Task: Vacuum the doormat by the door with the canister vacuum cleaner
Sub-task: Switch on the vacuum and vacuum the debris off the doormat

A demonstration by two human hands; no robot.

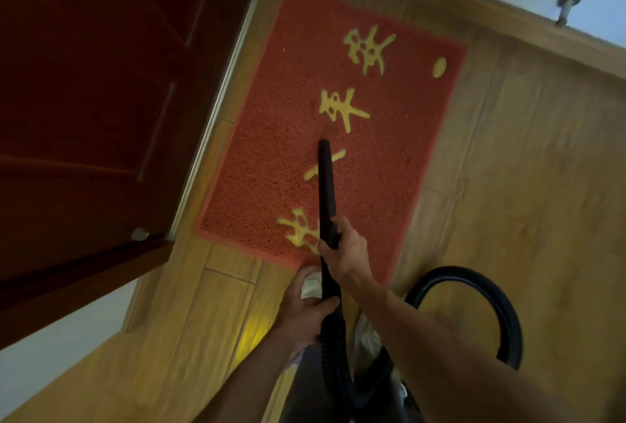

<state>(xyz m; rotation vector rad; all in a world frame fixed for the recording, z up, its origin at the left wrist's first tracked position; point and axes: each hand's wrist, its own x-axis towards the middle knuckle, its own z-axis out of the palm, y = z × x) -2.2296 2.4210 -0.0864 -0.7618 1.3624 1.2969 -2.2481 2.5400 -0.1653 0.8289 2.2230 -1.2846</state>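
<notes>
- The right hand [345, 250] has its fingers clamped around the black wand [327, 192] of the vacuum, at the wand's near, thicker end; the thumb lies along the wand's right side and the fingertips wrap round from the left.
- The left hand [305, 307] grips lower down, where the wand meets the ribbed hose [474, 290]; its fingers are closed around the black tube, the thumb crossing over the top.
- Something pale and crumpled shows by the left hand's fingers; it cannot be told what it is.
- Both bare forearms reach in from the bottom edge, the right one crossing diagonally from the lower right corner.
- The wand points away from the person, and its narrow tip sits over the middle of the doormat [271, 168], between the second and third yellow characters. Whether the tip touches the pile cannot be told.
- The hose runs down from the left hand, then loops up in an arc over the floor to the right of the arms.
- The doormat is red with a paler border and yellow characters in a row along its length; it lies flat on the wood-patterned floor [508, 185].
- The mat's left long edge lies just beside the metal threshold strip [216, 111] of the dark red door [95, 101].
- A baseboard runs beyond the mat's far end, and a metal door stopper [567, 7] sticks out of the wall there, well apart from the mat.
</notes>
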